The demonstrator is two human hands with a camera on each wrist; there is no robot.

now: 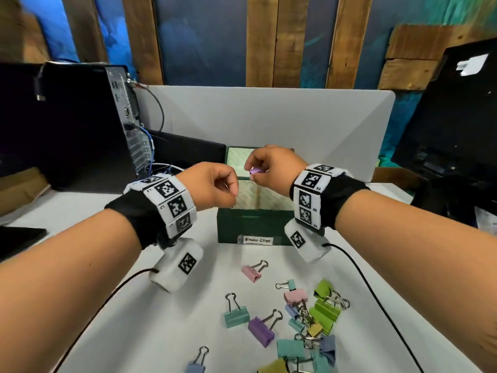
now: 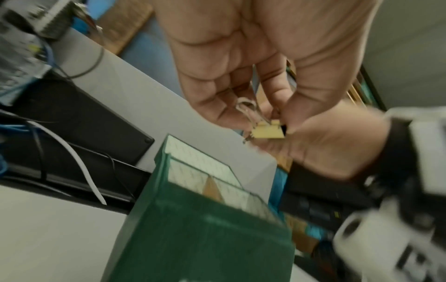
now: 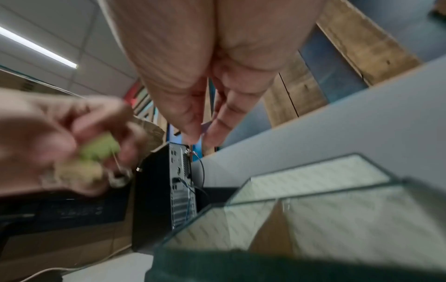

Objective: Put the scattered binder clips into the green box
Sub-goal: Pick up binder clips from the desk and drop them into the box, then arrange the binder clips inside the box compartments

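Observation:
The green box (image 1: 255,224), labelled "Binder Clips", stands open at the table's middle with its lid up behind. Above its opening my right hand (image 1: 251,174) pinches a small purple binder clip (image 1: 256,171) between thumb and fingers. My left hand (image 1: 232,196) hovers over the box's left rim, fingers curled round a yellow binder clip (image 2: 267,131). The blurred right wrist view also shows a green clip (image 3: 100,147) in that hand. On the table nearer me lie a pink clip (image 1: 251,273), a teal clip (image 1: 236,316), a purple clip (image 1: 261,331) and a pile of several clips (image 1: 314,319).
A black computer tower (image 1: 88,125) with cables stands at the left, a black monitor (image 1: 451,117) at the right. A grey partition (image 1: 269,117) closes the back. Black wrist-camera cables (image 1: 376,305) trail across the white table. A blue clip (image 1: 196,367) lies at the front edge.

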